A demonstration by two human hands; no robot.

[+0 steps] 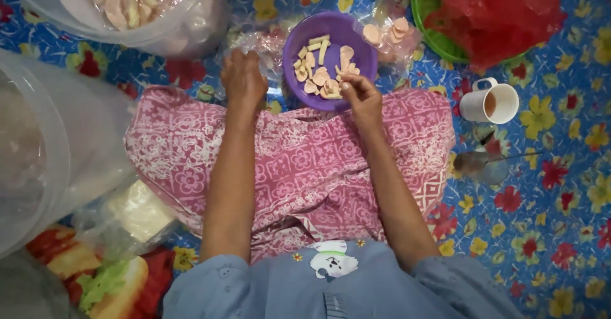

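So the person's sitting on a floral mat (560, 230) with a pink patterned cloth (299, 160) over the lap, and a purple bowl (331, 29) sits right at the far edge of that cloth. The bowl has a bunch of raw cracker chips (318, 74) in it, some round pinkish ones and some pale sticks.

Right hand (361, 96) is at the near rim of the bowl, fingers pinched together on what looks like one or two chips, so mostly closed with a light fingertip grip. Left hand (243, 77) is just left of the bowl, curled loosely over a clear plastic bag (270, 42); looks like it's gripping the bag's edge, but I honestly can't tell how firmly.

If I were doing this bit, I'd say keep the pinch gentle, since those thin chips probably snap easily, and take a few at a time rather than a fistful. Holding the bag mouth open and close to the bowl rim would likely stop pieces dropping onto the cloth.

Around it: another small filled bag (388, 36) touching the bowl on the right, a white mug (503, 103) further right, a green tray (423, 13) with red plastic (496, 10), and big clear tubs (38, 160) on the left.
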